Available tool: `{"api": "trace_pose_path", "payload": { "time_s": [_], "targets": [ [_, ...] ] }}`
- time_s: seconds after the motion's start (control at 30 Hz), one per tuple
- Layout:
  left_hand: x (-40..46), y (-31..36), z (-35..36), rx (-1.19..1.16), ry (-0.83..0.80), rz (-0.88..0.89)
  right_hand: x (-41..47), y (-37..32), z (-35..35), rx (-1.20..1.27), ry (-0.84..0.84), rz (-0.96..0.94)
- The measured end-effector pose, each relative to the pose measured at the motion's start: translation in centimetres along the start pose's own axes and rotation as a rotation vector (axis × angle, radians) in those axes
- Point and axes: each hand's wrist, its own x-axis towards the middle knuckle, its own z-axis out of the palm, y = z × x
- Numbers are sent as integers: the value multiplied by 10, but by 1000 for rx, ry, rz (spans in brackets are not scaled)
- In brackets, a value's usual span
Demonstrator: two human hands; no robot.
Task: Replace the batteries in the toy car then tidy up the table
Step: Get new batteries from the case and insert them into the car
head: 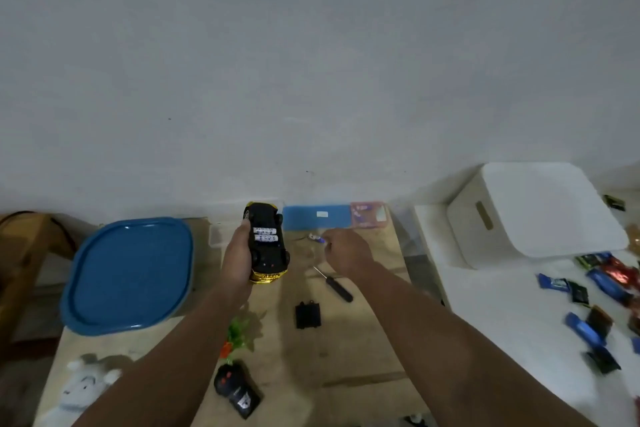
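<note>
The left hand (238,262) reaches forward over the wooden table (363,340), fingers wrapped round the side of the toy car (266,246), which is held upside down above the far middle of the tabletop. The car's underside is black with shiny gold trim at both ends, and two white batteries (266,234) lie side by side in its open compartment. The right hand (346,253) stretches out just to the car's right, fingertips pinched narrowly on a small white and blue battery (317,238).

Just below that hand a screwdriver (335,283) with a thin metal shaft and black handle lies at a slant on the table. Nearer still sits a flat black battery cover (307,315). Under the left forearm is a crinkly green wrapper (240,333), and closer to the person a rounded black remote control (236,388). A fluffy white plush toy (81,388) rests at the near left corner.

A glossy blue plastic lid (128,274) with rounded corners fills the left side. Against the wall lie a blue rectangular box (317,217) and a pink one (369,215). To the right, a smooth white storage bin (533,215) stands on a white surface, with dark and blue packets (588,322) scattered beside it.
</note>
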Motion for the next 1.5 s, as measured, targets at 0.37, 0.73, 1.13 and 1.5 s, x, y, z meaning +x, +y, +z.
{"api": "trace_pose_path", "payload": {
  "time_s": [0.37, 0.73, 1.13, 1.5],
  "targets": [
    [26, -16, -13, 11, 46, 90, 55, 29, 67, -411, -207, -175],
    [14, -7, -37, 90, -60, 145, 38, 8, 46, 194, 94, 51],
    [-31, 26, -41, 129, -149, 264, -47, -135, -28, 1204, 285, -22],
    [-61, 54, -47, 82, -191, 296, -92, -186, -6, 1006, 580, 1]
  ]
}}
